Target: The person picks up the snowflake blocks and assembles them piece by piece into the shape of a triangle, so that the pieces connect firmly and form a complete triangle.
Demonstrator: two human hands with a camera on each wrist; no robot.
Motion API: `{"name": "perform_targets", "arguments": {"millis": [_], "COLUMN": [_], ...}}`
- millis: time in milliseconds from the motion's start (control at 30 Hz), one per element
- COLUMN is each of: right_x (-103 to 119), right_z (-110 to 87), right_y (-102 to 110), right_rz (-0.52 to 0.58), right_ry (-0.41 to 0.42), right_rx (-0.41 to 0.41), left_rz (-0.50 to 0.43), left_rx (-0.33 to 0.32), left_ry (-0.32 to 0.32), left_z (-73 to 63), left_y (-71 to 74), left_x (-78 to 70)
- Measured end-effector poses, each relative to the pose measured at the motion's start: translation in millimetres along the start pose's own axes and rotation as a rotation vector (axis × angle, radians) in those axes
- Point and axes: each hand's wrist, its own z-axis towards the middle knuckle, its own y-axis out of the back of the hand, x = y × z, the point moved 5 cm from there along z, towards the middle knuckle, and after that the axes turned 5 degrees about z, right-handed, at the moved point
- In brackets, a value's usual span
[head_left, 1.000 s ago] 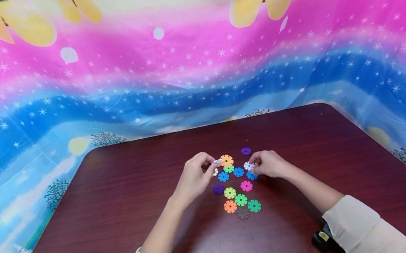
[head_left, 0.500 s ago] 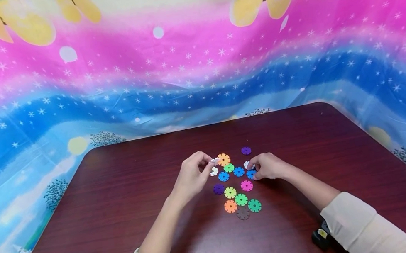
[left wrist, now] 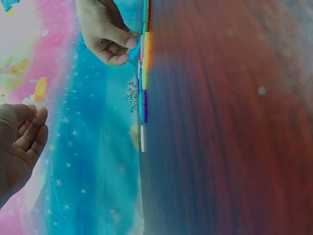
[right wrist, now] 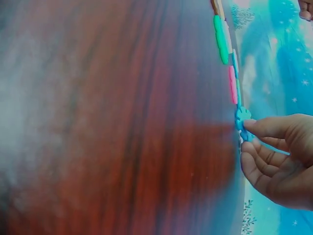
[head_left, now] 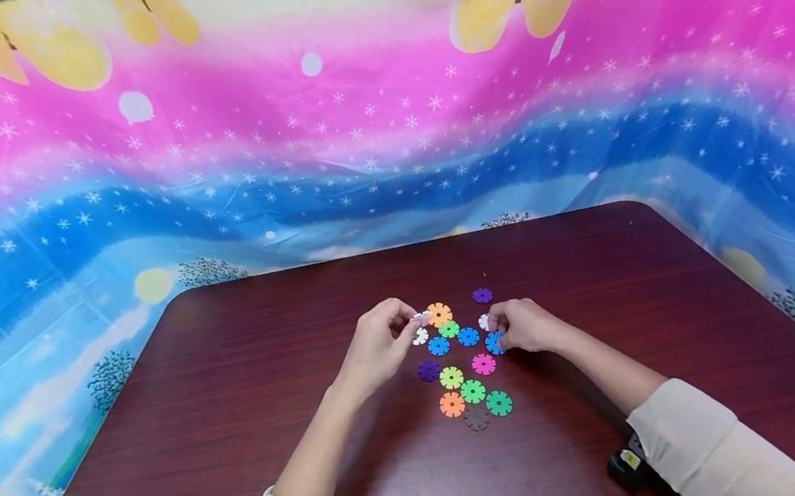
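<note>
My left hand (head_left: 377, 347) pinches a white notched plastic disc (head_left: 419, 319) between thumb and fingers, raised above the table. An orange notched disc (head_left: 439, 314) is joined to it and sticks out past the fingertips, as the left wrist view also shows (left wrist: 40, 89). Across from it, my right hand (head_left: 528, 325) pinches a blue notched disc (right wrist: 242, 117) that stands tilted at the table's surface. Beside those fingers lies another white disc (head_left: 484, 322), partly covered by the hand. Below the left fingertips rests one more white disc (head_left: 420, 336).
Between the hands and nearer the person, several loose discs lie flat on the dark red wooden table (head_left: 263, 427), among them a pink one (head_left: 484, 364) and a dark green one (head_left: 499, 403). A purple disc (head_left: 481, 296) lies farther back. A printed cloth (head_left: 383, 119) hangs behind the table.
My right hand has shifted slightly, covering more of the white disc and taking hold of the blue disc. My left hand has drawn the joined white and orange discs slightly left.
</note>
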Motion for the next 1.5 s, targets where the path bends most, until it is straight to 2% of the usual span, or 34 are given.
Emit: {"name": "perform_targets", "arguments": {"millis": [233, 400, 567, 667, 733, 800, 900, 1067, 1500], "right_x": [7.3, 16.9, 27.4, 46.2, 50.8, 53.3, 43.1, 45.1, 51.3], "right_z": [-8.6, -17.2, -26.5, -38.1, -40.9, -42.3, -37.5, -39.1, -37.5], "right_y": [9.5, 17.2, 21.3, 27.4, 28.5, 28.5, 23.9, 23.9, 20.1], "right_rz": [0.078, 0.227, 0.377, 0.421, 0.44, 0.445, 0.455, 0.461, 0.4], "right_ry": [0.042, 0.095, 0.137, 0.154, 0.165, 0.163, 0.176, 0.201, 0.252], "right_rx": [-0.082, -0.177, -0.224, -0.244, -0.254, -0.26, -0.269, -0.278, -0.325], "left_rz": [-0.01, -0.04, -0.07, -0.087, -0.095, -0.102, -0.107, -0.12, -0.134], "left_rx": [0.021, 0.03, 0.06, 0.077, 0.08, 0.084, 0.086, 0.097, 0.11], "left_ry": [0.024, 0.045, 0.059, 0.061, 0.059, 0.052, 0.036, 0.018, 0.04], "left_z": [-0.7, -1.0, -1.9, -1.9, -1.9, -2.2, -2.7, -3.5, -5.3], "left_y": [-1.9, -3.2, -7.1, -9.4, -10.0, -10.8, -11.4, -12.2, -16.0], "left_x": [2.0, 3.8, 4.0, 1.8, 0.3, -0.3, -1.0, -2.3, -1.1]}}
